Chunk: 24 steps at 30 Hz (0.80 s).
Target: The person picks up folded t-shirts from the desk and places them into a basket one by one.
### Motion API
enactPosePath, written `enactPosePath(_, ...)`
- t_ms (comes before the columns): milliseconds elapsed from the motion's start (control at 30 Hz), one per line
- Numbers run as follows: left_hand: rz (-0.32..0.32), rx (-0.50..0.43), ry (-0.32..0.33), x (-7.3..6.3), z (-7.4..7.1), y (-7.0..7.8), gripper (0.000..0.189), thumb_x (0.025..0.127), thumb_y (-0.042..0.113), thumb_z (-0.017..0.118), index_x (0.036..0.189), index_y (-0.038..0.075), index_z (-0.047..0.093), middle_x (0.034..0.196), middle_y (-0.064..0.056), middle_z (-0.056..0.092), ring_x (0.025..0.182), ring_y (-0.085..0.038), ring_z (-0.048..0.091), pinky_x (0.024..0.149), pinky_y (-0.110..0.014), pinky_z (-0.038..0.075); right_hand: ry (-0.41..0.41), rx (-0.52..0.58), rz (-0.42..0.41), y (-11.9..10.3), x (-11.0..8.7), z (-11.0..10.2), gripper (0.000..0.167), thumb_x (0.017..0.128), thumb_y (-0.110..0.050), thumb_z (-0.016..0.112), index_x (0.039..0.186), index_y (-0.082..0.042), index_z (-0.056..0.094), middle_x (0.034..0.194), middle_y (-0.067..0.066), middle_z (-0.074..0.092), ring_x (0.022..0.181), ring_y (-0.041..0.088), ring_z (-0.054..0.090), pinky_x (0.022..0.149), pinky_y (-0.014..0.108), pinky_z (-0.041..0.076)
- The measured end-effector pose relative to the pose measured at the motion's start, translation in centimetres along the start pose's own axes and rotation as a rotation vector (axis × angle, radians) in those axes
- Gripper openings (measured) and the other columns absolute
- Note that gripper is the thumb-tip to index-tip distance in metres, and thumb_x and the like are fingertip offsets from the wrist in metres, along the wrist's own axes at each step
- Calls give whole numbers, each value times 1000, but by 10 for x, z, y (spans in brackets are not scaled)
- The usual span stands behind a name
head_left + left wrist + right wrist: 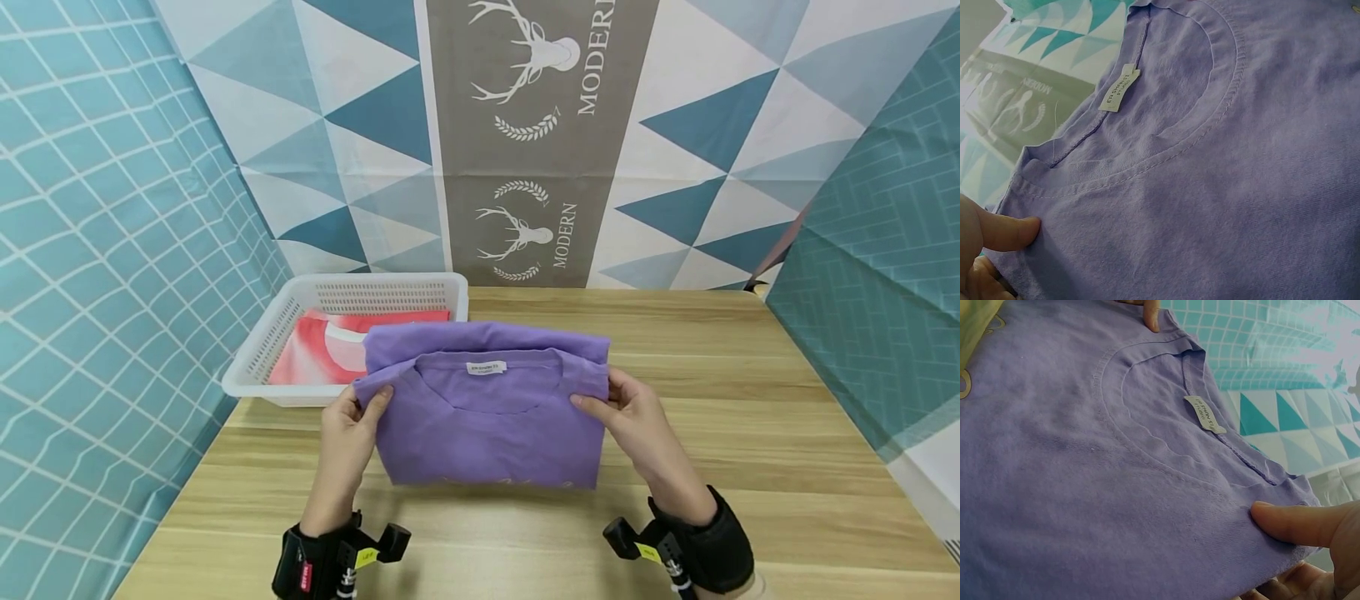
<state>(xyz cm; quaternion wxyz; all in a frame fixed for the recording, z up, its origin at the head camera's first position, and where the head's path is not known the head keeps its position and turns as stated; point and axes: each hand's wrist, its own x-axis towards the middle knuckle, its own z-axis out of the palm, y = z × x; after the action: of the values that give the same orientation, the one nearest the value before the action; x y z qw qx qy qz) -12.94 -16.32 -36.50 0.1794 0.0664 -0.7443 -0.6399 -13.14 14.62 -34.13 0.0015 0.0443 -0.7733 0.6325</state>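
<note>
A purple T-shirt [487,442], folded into a compact shape, is held up between both hands, its neckline and white label [486,367] facing up. My left hand [351,429] pinches its left shoulder, thumb on top and fingers underneath. At the opposite shoulder my right hand [637,421] pinches the cloth the same way. In the left wrist view the thumb [1013,232] presses near the collar seam of the shirt [1241,187]. The right wrist view shows the other thumb [1291,524] on the shirt [1072,487] beside the neckline.
Behind the shirt on the left stands a white plastic basket [258,354] with folded red and white cloth [307,354] inside. The wooden table [750,433] extends to both sides. Patterned hangings [360,125] enclose the back, and a tiled-print one [112,250] the left.
</note>
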Motion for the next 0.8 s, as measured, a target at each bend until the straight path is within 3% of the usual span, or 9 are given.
enactPosePath(600,87,91,95,16,-25,11,16,91,4,61,101,-9,63,74,30,59,75,10,56,69,-7,47,4,22,-10,-17,18,33,40,85,2,67,124,5,58,106,25,66,80,0,62,75,17,52)
enactPosePath(800,131,111,123,23,-32,13,14,91,2,61,99,-9,62,75,29,59,76,12,55,68,-5,47,5,7,-22,-20,25,41,38,84,3,66,121,5,59,106,28,65,80,2,61,75,17,52)
